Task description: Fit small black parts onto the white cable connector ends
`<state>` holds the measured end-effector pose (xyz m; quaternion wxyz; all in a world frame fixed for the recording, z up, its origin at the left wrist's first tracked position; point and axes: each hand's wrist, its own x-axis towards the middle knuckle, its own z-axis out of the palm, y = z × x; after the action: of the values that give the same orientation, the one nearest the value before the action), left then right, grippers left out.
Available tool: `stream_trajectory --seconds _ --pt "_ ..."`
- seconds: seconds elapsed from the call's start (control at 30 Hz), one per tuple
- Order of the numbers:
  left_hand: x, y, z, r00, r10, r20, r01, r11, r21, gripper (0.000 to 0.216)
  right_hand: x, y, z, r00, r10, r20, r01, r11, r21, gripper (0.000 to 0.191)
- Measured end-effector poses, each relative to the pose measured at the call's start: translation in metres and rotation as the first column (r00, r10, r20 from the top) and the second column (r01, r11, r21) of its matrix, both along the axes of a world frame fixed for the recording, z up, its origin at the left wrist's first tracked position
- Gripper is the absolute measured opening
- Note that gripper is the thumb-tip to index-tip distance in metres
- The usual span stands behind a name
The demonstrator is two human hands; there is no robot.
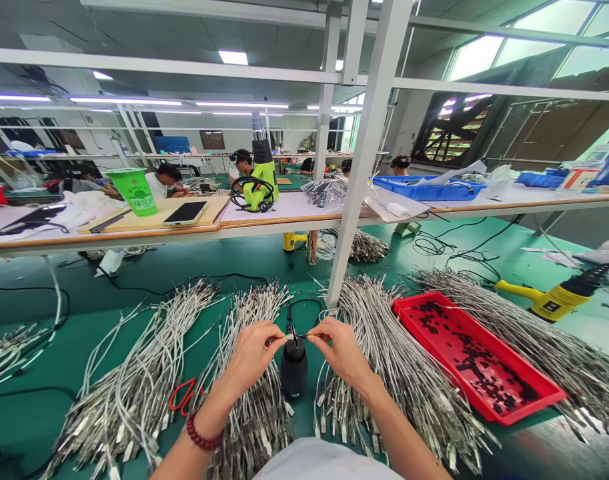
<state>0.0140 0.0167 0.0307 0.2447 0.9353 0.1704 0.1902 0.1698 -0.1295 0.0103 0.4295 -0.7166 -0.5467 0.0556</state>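
My left hand [254,353] is closed, thumb and fingertips pinching the pale metallic end of a short, thin cable [296,337]. From the other side my right hand [343,347] pinches the dark end of the same cable. Fingertips hide part of it, so its details cannot be made out. The cable is stretched level across the top of a black upright tool [294,373], which looks like a heat gun standing nozzle up. Bundles of white cables with metal plugs lie on both sides, one bundle [257,407] under my left forearm and another [384,360] beside my right.
A red tray [529,363] of small black pieces lies at right, near a yellow heat gun [559,300]. Red-handled scissors [183,395] rest at left. A white post [357,200] and shelf [284,212] stand ahead, holding a green cup [134,190] and a phone [185,213]. People sit beyond.
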Motion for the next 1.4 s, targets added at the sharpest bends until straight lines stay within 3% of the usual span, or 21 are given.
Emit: stream_trajectory --seconds 0.77,1.4 --pt "0.003 -0.0028 -0.0069 0.999 0.038 0.031 -0.039 0.998 0.053 0.015 0.0007 0.0004 -0.0095 0.999 -0.009 0.033 0.009 1.0 0.01 0.012" --pt "-0.0017 0.0019 -0.0053 0.999 -0.019 -0.043 0.02 1.0 0.022 0.025 -0.0002 -0.0019 -0.0035 0.997 0.015 0.071 -0.013 1.0 -0.025 0.014"
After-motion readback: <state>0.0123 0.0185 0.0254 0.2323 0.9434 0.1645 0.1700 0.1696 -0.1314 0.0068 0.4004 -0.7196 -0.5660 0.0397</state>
